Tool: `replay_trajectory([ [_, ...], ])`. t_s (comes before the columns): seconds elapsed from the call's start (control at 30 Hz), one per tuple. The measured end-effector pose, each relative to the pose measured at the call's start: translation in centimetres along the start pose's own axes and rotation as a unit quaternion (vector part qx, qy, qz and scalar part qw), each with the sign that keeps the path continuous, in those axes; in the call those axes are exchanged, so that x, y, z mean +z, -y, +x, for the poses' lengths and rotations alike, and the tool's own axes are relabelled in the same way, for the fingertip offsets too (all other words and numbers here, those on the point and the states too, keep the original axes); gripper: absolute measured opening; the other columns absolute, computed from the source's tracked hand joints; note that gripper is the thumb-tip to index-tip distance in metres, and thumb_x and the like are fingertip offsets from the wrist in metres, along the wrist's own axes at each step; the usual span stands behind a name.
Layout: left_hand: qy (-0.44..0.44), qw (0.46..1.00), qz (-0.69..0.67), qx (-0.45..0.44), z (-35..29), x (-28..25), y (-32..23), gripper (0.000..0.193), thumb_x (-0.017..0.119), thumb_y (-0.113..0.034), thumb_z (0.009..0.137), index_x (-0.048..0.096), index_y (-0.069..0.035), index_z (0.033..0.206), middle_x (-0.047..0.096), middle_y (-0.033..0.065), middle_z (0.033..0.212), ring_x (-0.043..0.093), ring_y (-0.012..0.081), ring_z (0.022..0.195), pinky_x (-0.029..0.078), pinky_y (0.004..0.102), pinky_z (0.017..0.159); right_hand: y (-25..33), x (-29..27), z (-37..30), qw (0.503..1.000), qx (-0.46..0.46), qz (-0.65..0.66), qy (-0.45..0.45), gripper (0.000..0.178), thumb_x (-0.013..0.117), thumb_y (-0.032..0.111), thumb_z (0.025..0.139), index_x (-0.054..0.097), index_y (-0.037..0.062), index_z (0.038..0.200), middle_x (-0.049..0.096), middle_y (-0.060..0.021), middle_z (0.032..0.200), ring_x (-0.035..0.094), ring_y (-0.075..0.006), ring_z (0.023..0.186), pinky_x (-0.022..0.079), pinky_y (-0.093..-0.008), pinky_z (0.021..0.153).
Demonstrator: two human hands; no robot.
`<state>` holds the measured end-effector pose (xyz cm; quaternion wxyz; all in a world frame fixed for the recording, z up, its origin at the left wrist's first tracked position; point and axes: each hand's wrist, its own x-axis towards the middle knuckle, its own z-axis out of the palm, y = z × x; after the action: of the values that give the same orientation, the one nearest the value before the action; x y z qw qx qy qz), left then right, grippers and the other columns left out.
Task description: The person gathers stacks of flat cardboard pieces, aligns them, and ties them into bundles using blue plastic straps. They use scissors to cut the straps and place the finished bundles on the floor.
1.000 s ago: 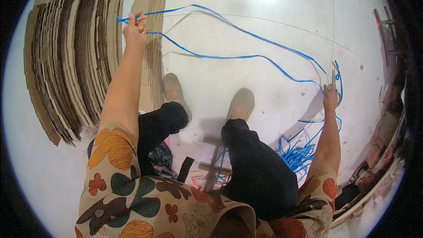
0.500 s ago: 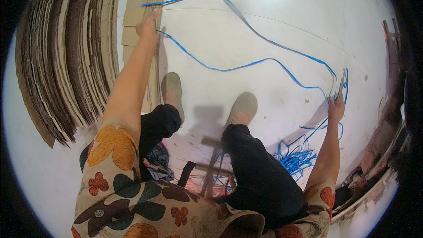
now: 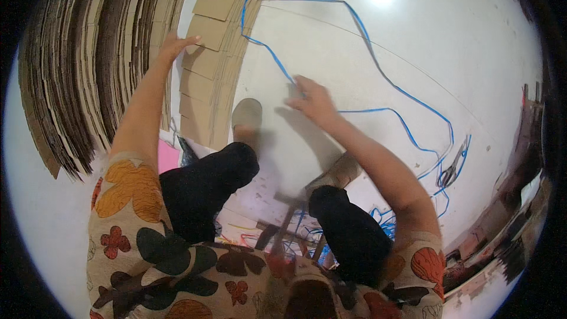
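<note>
My left hand (image 3: 176, 47) is at the left edge of a row of overlapping flat cardboard pieces (image 3: 204, 26), one finger stretched toward them and nothing visible in its grasp. Over the floor, right of that row, hovers my right hand (image 3: 316, 103), slightly blurred, thumb and fingers apart. A thin blue strap (image 3: 381, 71) runs from across the cardboard row out over the floor in a wide loop; one stretch of it passes by my right fingertips. Scissors (image 3: 449, 176) with dark handles lie on the floor at the right, next to the strap.
Long stacks of cardboard (image 3: 109, 53) stand on edge at the left. A tangle of blue strap (image 3: 384, 218) lies by my right leg. Between my legs are a stool-like frame (image 3: 286, 224) and coloured scraps. Clutter lines the right wall (image 3: 502, 218).
My right hand has let go of the scissors and strap and swung left toward the cardboard row. My left hand has released the strap and moved to the row's left side.
</note>
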<state>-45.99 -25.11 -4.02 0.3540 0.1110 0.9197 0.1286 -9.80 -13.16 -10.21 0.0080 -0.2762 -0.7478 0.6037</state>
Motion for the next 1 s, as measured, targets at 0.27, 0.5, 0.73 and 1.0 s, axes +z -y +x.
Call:
replay_trajectory([
  [0.27,0.039,0.985,-0.161,0.057,2.2,3.2,3.7,0.071,0.082,-0.03,0.055,0.055,0.003,0.111,0.061,0.0159,0.103,0.057,0.0235,0.096,0.044,0.0363,0.086,4.1,16.3,12.3,0.912,0.094,0.389,-0.091,0.062,0.07,0.019,0.067,0.043,-0.0055,0.116,0.06,-0.0169,0.096,0.058,-0.0241,0.09,0.046,-0.0341,0.075],
  [0.5,0.062,0.985,-0.159,-0.029,-1.9,-4.1,4.9,0.049,0.077,-0.013,0.06,0.06,0.002,0.103,0.065,0.0153,0.089,0.063,0.0237,0.08,0.049,0.0334,0.076,10.4,13.9,11.2,0.798,0.277,0.534,0.038,0.066,0.07,0.019,0.068,0.042,-0.0018,0.124,0.062,-0.0104,0.091,0.059,-0.0194,0.081,0.045,-0.0296,0.064],
  [0.73,-0.234,0.946,0.155,0.16,-17.3,-10.6,0.4,0.029,0.065,-0.003,0.063,0.05,0.004,0.087,0.055,0.0244,0.084,0.053,0.0426,0.081,0.042,0.0467,0.068,22.6,11.9,5.1,0.874,0.296,0.374,0.098,0.083,0.067,0.02,0.073,0.018,0.0059,0.14,0.045,-0.0107,0.126,0.048,-0.0244,0.108,0.037,-0.0442,0.088],
  [1.0,-0.145,0.984,0.034,0.102,-35.6,-22.1,-4.5,0.031,0.068,-0.015,0.064,0.054,0.001,0.087,0.057,0.0209,0.079,0.056,0.0388,0.079,0.042,0.044,0.068,36.9,8.0,-3.8,0.795,0.214,0.567,0.024,0.046,0.063,-0.004,0.073,0.044,-0.0007,0.115,0.057,-0.0098,0.102,0.058,-0.0172,0.087,0.048,-0.0249,0.065],
])
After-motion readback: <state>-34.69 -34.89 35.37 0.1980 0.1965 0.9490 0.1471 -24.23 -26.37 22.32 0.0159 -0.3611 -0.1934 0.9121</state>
